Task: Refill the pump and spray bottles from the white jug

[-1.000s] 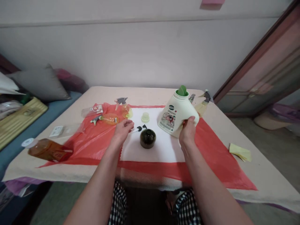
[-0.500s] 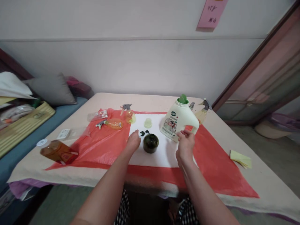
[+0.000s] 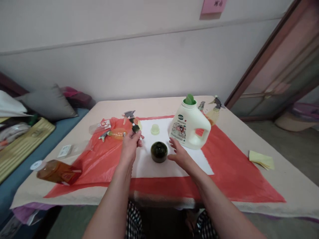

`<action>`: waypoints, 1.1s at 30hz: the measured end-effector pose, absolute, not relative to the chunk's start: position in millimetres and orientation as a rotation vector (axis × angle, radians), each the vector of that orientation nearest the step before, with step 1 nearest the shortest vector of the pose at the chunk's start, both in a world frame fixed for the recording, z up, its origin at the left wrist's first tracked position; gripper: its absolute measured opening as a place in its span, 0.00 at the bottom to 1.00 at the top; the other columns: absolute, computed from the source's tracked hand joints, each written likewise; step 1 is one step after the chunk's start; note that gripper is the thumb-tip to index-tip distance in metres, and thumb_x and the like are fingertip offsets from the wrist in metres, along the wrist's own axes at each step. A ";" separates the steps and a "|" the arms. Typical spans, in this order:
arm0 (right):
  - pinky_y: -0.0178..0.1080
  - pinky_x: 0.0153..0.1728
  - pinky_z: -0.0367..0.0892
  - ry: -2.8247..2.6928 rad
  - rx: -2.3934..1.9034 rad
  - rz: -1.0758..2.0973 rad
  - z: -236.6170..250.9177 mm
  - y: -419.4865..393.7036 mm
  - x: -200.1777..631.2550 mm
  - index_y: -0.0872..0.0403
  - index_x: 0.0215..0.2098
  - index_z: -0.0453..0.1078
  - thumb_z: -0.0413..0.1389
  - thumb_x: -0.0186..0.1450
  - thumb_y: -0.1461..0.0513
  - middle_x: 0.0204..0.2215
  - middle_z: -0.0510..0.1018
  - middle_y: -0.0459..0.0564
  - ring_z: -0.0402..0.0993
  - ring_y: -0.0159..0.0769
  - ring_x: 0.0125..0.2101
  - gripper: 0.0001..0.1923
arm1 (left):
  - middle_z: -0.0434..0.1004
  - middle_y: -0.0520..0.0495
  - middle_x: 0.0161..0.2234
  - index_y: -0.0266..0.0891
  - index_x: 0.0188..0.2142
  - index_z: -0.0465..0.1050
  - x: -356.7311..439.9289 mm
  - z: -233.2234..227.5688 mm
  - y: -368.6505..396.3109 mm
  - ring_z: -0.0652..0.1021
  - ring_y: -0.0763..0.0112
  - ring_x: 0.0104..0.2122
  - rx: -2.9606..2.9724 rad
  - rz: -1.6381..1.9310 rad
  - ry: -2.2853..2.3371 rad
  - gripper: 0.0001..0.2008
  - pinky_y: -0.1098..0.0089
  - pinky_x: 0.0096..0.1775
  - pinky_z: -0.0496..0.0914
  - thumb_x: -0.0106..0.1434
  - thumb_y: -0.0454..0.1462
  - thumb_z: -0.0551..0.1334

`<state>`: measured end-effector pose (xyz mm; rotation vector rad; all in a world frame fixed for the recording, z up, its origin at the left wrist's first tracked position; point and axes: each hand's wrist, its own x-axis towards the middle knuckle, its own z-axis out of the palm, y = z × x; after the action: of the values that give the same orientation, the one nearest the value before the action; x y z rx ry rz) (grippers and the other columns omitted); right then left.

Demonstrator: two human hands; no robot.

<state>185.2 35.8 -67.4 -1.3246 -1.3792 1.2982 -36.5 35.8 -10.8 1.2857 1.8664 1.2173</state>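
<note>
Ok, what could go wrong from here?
The white jug stands uncapped near the right hand; a sideways knock might tip it and spill anything inside.
That hand's spread fingers are close to the round dark bottle, so a bump could shift it.
If the left hand's grip loosens, the black pump might drop.

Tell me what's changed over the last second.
The left hand has picked the black pump head up off the white sheet, carrying it up and leftward. The right hand has let go of the white jug and moved left, open, beside the dark bottle. The bottle and pale cap stayed put.
</note>
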 end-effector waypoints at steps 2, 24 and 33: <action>0.57 0.65 0.56 -1.549 -1.287 1.316 -66.6 34.2 180.7 0.50 0.67 0.57 0.66 0.43 0.63 0.67 0.63 0.60 0.59 0.54 0.66 0.53 | 0.80 0.45 0.37 0.39 0.41 0.70 -27.5 -1.7 29.7 0.73 0.79 0.23 1.094 1.519 1.552 0.16 0.74 0.28 0.68 0.66 0.50 0.57; 0.44 0.42 0.67 -1.598 -1.406 1.212 -78.1 32.8 148.7 0.49 0.50 0.63 0.69 0.45 0.56 0.42 0.77 0.47 0.74 0.46 0.42 0.37 | 0.82 0.48 0.31 0.36 0.32 0.83 2.8 -38.1 39.6 0.76 0.67 0.35 0.855 1.436 1.260 0.16 0.65 0.46 0.66 0.44 0.42 0.76; 0.50 0.54 0.65 -1.290 -1.215 1.333 -71.5 21.6 141.1 0.49 0.55 0.59 0.71 0.44 0.53 0.51 0.71 0.52 0.70 0.47 0.51 0.43 | 0.79 0.53 0.27 0.37 0.29 0.80 13.6 -21.2 41.6 0.75 0.75 0.28 0.636 1.712 1.165 0.15 0.70 0.38 0.68 0.45 0.43 0.77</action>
<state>141.1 21.6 -71.5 -1.2148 -1.2900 1.3325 13.6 41.6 -21.2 0.6365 1.1649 1.7117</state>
